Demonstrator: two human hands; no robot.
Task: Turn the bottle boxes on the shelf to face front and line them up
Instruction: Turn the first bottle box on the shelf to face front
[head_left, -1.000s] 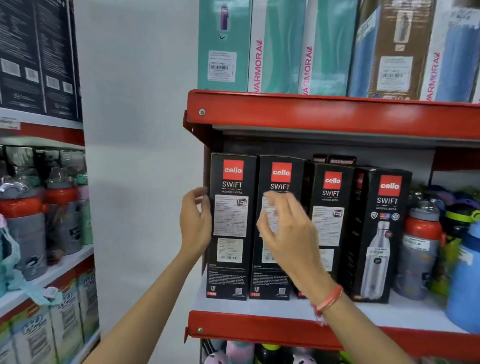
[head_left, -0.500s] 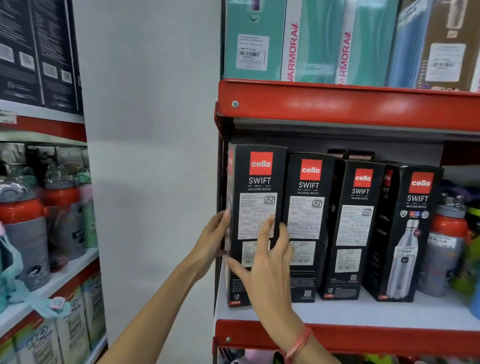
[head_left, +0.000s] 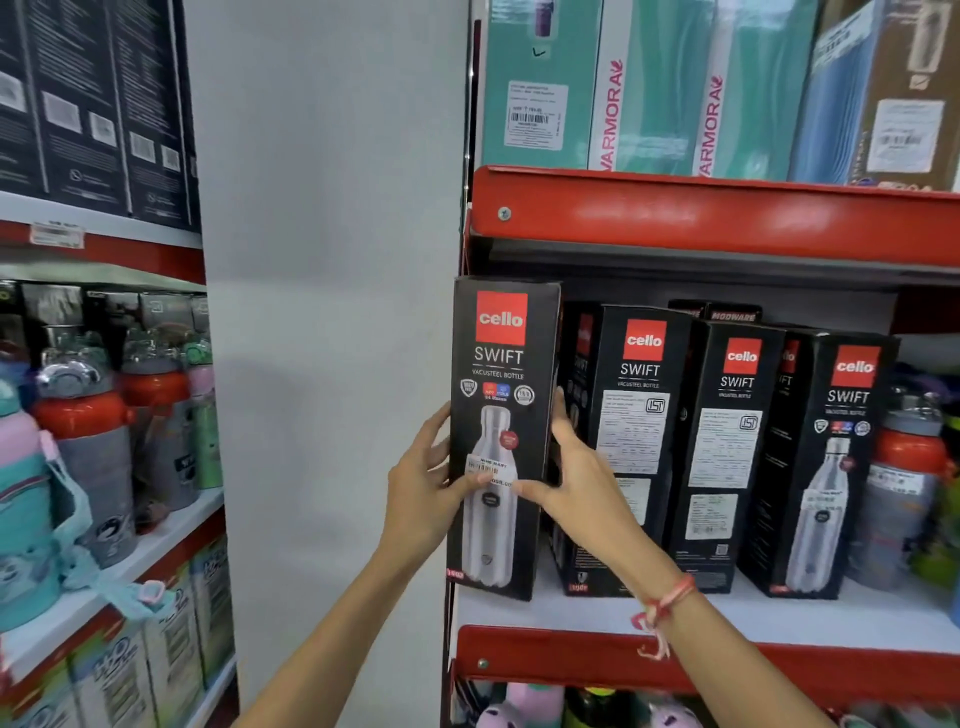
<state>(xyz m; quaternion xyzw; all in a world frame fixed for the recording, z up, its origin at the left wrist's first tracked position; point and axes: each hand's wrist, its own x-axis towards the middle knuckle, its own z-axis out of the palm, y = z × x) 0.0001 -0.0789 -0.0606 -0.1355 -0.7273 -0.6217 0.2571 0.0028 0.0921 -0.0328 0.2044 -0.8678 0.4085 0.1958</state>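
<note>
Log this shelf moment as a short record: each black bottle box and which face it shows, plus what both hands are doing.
leftmost box: bottle picture faces front, stands forward of the row
second box: label side faces front
third box: label side faces front
rightmost box: bottle picture faces front, angled
left hand: grips leftmost box's left edge
right hand: grips its right edge, thumb across the front
shelf: white board, red lip
left to do: turn the second and third boxes
</note>
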